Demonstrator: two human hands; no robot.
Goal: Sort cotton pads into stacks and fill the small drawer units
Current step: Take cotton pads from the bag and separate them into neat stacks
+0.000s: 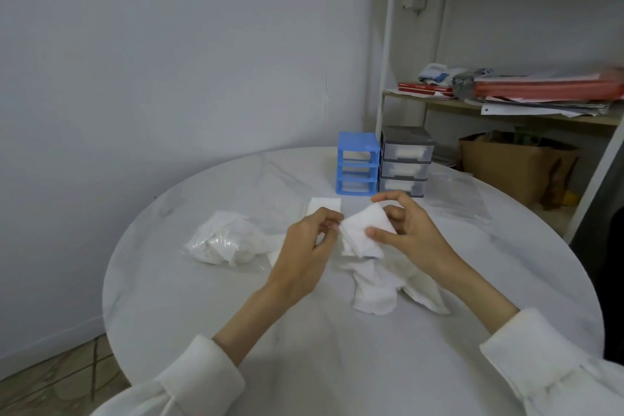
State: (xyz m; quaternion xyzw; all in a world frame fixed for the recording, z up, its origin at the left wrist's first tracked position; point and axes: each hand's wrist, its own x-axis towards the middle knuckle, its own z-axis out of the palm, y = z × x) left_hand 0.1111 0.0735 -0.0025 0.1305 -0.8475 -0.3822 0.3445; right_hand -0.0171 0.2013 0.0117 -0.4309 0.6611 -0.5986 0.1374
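soft white cotton pads [366, 230] are held up over the table [202, 297], pinched by the right hand [407, 230] and gripped at one edge by the left hand [309, 246]. one small stack [323, 205] is made. more loose pads [388, 284] and a bag of pads [224, 240] are left. white is seen in the blue drawers [357, 164] and grey drawers [405, 162], both shut. nothing is in the way.

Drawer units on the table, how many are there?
2. A blue drawer unit stands at the table's far side, and a grey drawer unit stands right beside it, on its right. Both sit beyond the hands; none seem hidden.
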